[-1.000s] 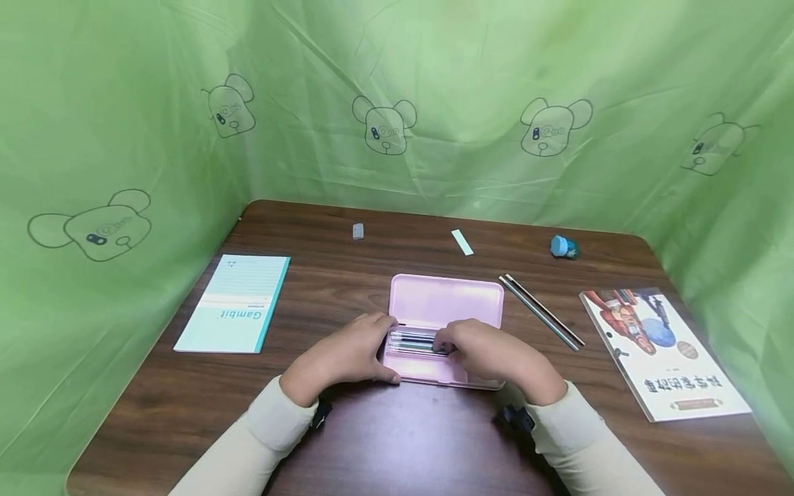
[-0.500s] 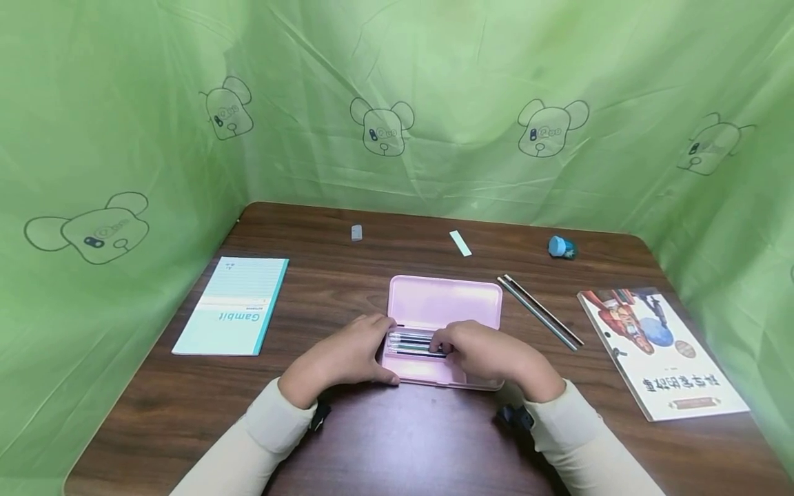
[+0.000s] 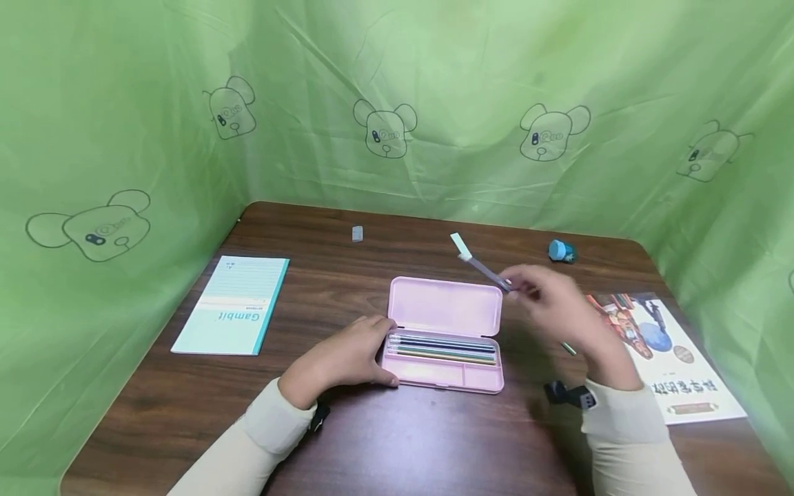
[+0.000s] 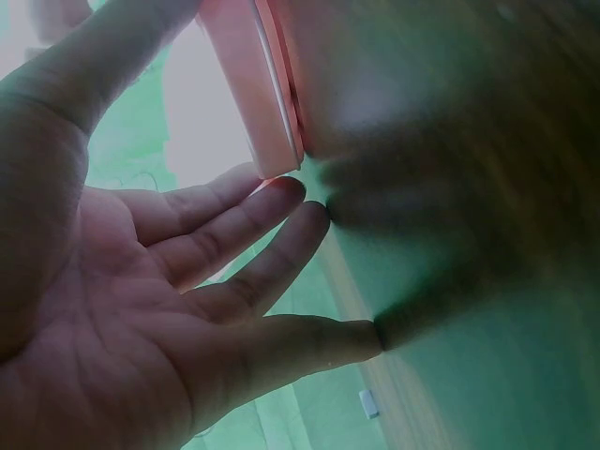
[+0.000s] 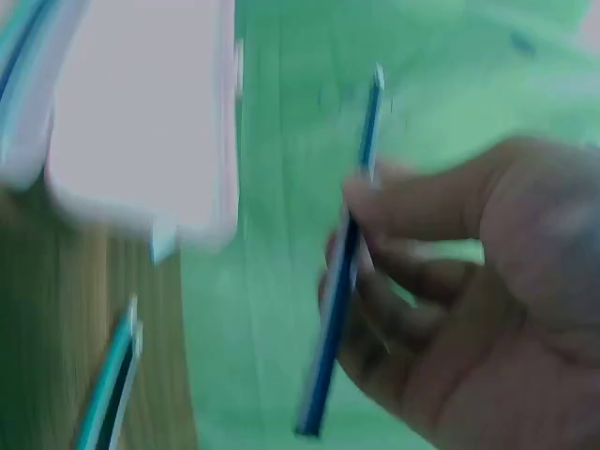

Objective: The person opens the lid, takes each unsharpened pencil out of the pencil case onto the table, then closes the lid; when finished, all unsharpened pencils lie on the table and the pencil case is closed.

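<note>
**Pink case, thin pencil: a light, stiff thing held in the fingertips**

Pink plastic, the open pencil case (image 3: 444, 335) lies at the middle of the wooden table (image 3: 372, 441), lid flat toward 12 o'clock, a row of pens (image 3: 443, 346) in its tray. The left hand (image 3: 338, 358) rests against the case's end at 9 o'clock, fingers nearly straight and slightly spread, touching the edge rather than curling round it.

The right hand (image 3: 555, 306) is raised above the table at about 2 o'clock from the case, blurred in the head view. Its fingertips are clamped on a pencil (image 5: 339, 272), pinched near the middle, with the far end pointing up toward 11 o'clock. Another pencil (image 3: 568, 348) shows just below the hand on the table.

The pencil looks light, rigid and smooth, so I judge it likely to roll or swivel in a loose pinch; a hold near its middle, as here, seems best for balance. The tip may be brittle. The case looks light too and could slide unless steadied.

Around the edges lie a notebook (image 3: 234, 304) at 9 o'clock, a book (image 3: 666, 355) at 3 o'clock and a blue sharpener (image 3: 563, 251) at 1 o'clock.
</note>
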Available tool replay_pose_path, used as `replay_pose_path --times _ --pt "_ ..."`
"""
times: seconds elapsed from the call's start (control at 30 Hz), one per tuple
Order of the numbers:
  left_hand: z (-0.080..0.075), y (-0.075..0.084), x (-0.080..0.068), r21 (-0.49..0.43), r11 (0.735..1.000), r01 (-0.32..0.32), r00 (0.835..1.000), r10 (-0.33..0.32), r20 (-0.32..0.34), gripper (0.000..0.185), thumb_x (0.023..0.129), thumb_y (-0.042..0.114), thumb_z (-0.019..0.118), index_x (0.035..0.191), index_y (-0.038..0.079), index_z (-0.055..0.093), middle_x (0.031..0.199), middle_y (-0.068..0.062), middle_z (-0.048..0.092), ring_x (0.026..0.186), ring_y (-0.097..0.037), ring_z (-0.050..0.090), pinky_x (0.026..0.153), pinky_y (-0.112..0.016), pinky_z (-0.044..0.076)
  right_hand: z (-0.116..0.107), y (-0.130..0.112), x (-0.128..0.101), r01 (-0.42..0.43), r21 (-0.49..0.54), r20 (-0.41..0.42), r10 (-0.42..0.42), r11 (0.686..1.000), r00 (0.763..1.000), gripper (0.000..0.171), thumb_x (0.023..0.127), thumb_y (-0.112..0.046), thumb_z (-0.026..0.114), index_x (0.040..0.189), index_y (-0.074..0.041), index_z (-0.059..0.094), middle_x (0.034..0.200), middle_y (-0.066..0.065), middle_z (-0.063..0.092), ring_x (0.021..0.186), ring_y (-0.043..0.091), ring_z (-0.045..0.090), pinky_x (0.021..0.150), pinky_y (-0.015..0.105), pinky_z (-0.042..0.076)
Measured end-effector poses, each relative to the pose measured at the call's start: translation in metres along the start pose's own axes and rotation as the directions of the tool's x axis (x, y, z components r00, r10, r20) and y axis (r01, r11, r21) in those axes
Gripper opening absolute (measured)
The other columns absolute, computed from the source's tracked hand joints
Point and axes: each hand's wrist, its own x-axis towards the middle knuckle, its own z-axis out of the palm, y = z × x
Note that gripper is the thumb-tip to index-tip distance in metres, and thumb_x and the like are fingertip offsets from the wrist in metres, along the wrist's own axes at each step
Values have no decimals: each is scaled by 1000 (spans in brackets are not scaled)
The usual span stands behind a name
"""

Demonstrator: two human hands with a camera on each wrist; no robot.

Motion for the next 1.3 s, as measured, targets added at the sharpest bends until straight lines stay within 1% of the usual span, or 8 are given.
replay_pose_path --times 0.1,0.23,0.43,0.67,0.93,1.07,1.2,1.3 --pt "0 1 1 3 1000 10 1000 -10 7 92 83 43 100 150 -4 58 149 -20 66 140 -36 62 123 -52 51 -11 36 -1 -174 -64 -65 170 983 983 29 104 -1 71 132 -7 74 108 17 80 102 37 76 90 58 60" --pt "1 1 2 2 1000 18 1000 -18 9 91 83 42 101 149 -3 59 147 -19 66 137 -34 63 121 -51 52 -8 82 -4 -307 -134 -30 305 942 952 31 103 -4 67 134 0 71 112 26 78 106 48 73 91 66 56" --pt "1 0 0 -3 1000 -4 1000 4 -9 86 81 39 102 144 -4 61 141 -18 69 131 -33 65 117 -53 54 5 110 -6 -348 -146 45 358 926 933 32 101 -2 65 132 5 70 123 33 78 121 57 71 100 70 55" --pt "1 0 0 6 1000 -21 1000 21 -16 85 81 39 102 143 -4 62 141 -18 69 131 -34 66 117 -52 54 12 117 -5 -358 -156 73 372 921 925 34 98 -3 66 131 4 71 111 26 78 107 47 73 90 63 58" --pt "1 0 0 9 999 -32 999 33 -19 85 80 38 102 142 -5 62 141 -19 69 130 -34 66 117 -52 54 11 116 -7 -363 -167 79 379 917 922 38 96 -3 68 134 3 71 114 28 79 110 50 73 92 65 58" --pt "1 0 0 10 999 -33 999 33 -15 85 81 38 102 142 -5 62 142 -19 69 131 -34 66 117 -52 54 4 99 -6 -331 -173 54 345 928 937 36 102 -6 69 137 2 70 120 30 79 117 55 72 98 70 56" --pt "0 1 0 5 1000 -21 1000 21 -6 87 82 38 101 145 -5 60 144 -20 68 134 -35 65 119 -52 53 0 56 -1 -199 -114 51 206 973 977 34 104 -7 74 138 -4 72 113 21 81 107 44 76 94 63 59" --pt "0 2 0 5 1000 -11 1000 11 -1 89 82 38 101 148 -6 59 146 -21 67 136 -36 64 120 -53 52 9 18 1 -34 -48 119 40 998 992 36 101 0 75 136 -6 74 107 12 81 102 30 76 90 53 62"
